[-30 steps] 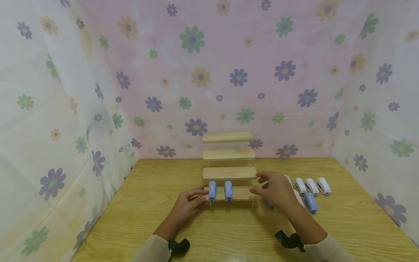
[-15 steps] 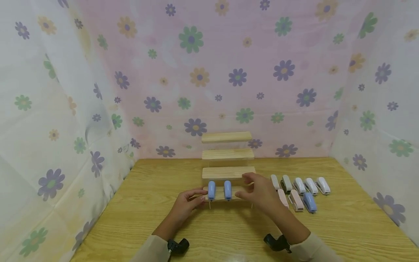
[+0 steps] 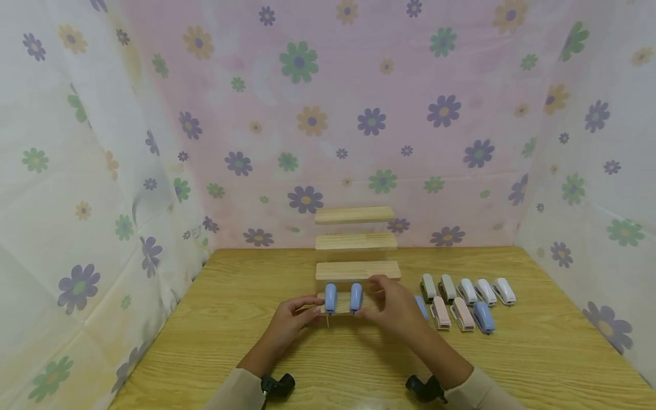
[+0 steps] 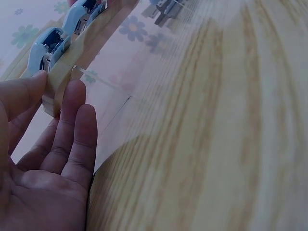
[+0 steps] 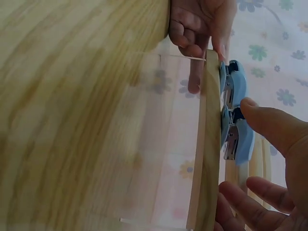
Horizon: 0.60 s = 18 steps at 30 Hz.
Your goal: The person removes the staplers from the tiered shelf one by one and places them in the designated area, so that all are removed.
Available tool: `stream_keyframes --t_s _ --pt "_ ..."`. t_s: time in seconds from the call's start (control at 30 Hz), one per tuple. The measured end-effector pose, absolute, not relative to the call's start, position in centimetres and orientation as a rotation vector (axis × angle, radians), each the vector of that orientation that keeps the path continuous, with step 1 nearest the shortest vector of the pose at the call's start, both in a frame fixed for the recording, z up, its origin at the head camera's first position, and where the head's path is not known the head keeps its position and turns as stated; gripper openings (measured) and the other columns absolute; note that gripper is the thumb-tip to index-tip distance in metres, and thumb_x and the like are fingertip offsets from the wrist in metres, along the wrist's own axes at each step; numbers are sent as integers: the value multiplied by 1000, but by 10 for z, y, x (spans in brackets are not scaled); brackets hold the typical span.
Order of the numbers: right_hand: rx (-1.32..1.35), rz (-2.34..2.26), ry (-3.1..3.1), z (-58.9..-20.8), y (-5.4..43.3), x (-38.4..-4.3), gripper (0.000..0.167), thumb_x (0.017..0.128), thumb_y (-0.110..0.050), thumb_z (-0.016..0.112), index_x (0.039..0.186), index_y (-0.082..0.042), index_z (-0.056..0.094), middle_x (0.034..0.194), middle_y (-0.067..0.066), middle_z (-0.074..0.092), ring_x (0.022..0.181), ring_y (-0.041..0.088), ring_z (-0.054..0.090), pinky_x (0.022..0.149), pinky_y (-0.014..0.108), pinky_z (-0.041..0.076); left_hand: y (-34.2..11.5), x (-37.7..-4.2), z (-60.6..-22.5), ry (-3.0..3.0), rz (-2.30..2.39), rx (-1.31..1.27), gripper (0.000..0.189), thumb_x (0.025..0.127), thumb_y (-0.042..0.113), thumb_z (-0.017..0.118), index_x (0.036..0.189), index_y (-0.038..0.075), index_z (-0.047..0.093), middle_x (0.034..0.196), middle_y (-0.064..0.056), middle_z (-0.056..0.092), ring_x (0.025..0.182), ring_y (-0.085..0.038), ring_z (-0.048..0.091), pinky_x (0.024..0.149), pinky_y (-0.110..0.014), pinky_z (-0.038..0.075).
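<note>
In the head view two light blue staplers stand side by side on the lowest step of a wooden tiered stand, a left stapler (image 3: pixel 330 297) and a right stapler (image 3: pixel 356 297). My left hand (image 3: pixel 293 319) grips the left end of that lowest shelf (image 5: pixel 210 139), thumb by the left stapler and other fingers beneath the board in the left wrist view. Beside the right stapler is my right hand (image 3: pixel 397 307). Its thumb (image 5: pixel 269 120) touches this stapler's end, while the remaining fingers (image 5: pixel 245 202) spread loosely near the shelf edge.
Right of the stand lie several more staplers: pink ones like this pink stapler (image 3: pixel 463 314), grey and white ones, and a blue stapler (image 3: pixel 483 316). Three bare upper shelves (image 3: pixel 356 241) rise behind. Flowered cloth (image 3: pixel 333 114) walls in the wooden table (image 3: pixel 230 353).
My right hand has moved left from the shelf's right end to the right stapler, uncovering the staplers on the table. My left hand has stayed at the shelf's left end.
</note>
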State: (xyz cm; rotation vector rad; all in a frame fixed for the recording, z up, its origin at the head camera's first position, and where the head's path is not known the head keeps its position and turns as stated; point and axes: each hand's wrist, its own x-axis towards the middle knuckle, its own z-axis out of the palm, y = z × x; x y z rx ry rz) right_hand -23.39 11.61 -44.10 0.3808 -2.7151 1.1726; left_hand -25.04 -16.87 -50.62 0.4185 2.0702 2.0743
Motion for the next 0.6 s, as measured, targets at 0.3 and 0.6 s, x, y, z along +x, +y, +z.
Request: stream_keyframes --t_s 0.3,0.6 --pt "390 1053 -2728 -451 105 -232 82 73 -48 93 141 -18 59 131 1 67 122 25 64 102 49 57 -170 -249 -506 2073 2067 422 35 102 17 68 132 0 68 161 -21 40 112 -28 72 96 -34 62" --pt "443 1001 -2641 -454 103 -233 66 78 -42 92 134 -18 65 127 1 67 119 23 64 101 49 57 -169 -250 -506 2099 2062 413 35 101 18 69 131 0 69 161 -21 40 109 -26 73 92 -32 63"
